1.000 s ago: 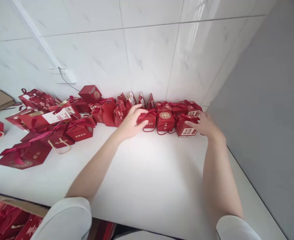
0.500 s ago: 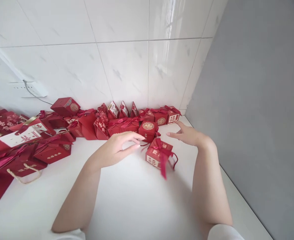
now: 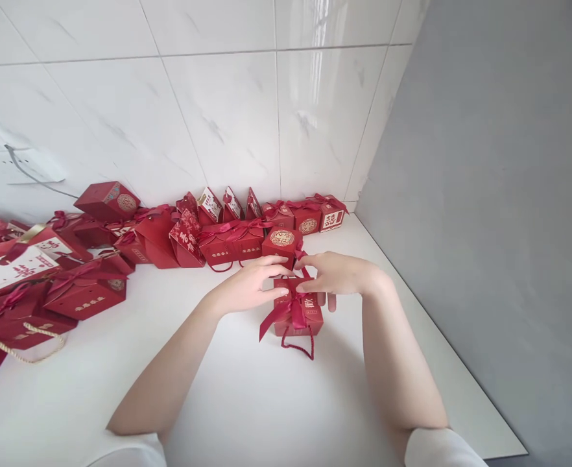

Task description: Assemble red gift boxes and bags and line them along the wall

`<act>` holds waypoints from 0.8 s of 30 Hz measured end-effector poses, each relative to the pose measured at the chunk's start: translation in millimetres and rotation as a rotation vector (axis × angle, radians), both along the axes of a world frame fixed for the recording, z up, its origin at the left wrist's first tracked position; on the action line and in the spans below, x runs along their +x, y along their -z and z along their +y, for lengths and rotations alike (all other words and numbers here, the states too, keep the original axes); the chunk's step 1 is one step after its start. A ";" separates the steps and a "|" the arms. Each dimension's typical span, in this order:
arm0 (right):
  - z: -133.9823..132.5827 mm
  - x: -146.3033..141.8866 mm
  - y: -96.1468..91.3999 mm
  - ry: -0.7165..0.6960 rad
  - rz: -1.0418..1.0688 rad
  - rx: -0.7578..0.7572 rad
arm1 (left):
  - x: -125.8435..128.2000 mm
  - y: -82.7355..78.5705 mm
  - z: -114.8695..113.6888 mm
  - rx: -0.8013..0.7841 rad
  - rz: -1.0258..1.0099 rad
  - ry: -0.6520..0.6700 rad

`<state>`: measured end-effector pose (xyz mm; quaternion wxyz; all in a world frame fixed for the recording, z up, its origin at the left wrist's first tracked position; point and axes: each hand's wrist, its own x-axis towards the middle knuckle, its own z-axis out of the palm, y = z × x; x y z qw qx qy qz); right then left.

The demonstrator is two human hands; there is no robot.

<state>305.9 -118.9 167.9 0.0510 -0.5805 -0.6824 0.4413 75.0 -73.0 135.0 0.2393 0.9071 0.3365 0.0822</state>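
A small red gift box with a red ribbon bow and a cord handle stands on the white table, in front of a row of similar boxes. My left hand grips its upper left side, fingers curled over the top. From the other side my right hand holds the top, fingers pinched at the ribbon. Both hands meet over the box.
Several red gift boxes line the tiled wall. A pile of larger red bags and boxes lies at the left. A grey wall bounds the table on the right, and a white socket strip sits on the tiles.
The small red box was pulled off the row toward me, lay tilted on the table, and now stands upright. Both hands closed onto it from either side.
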 end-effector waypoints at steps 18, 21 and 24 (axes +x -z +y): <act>-4.2 15.6 -6.8 0.193 -0.173 0.223 | -4.7 -10.8 3.6 -0.009 -0.050 -0.024; -3.8 21.7 -6.2 0.171 -0.110 0.208 | -14.4 -21.5 4.5 -0.120 -0.012 -0.075; 1.2 16.3 -1.1 0.071 -0.052 0.195 | -24.7 -26.4 10.3 -0.236 0.036 -0.111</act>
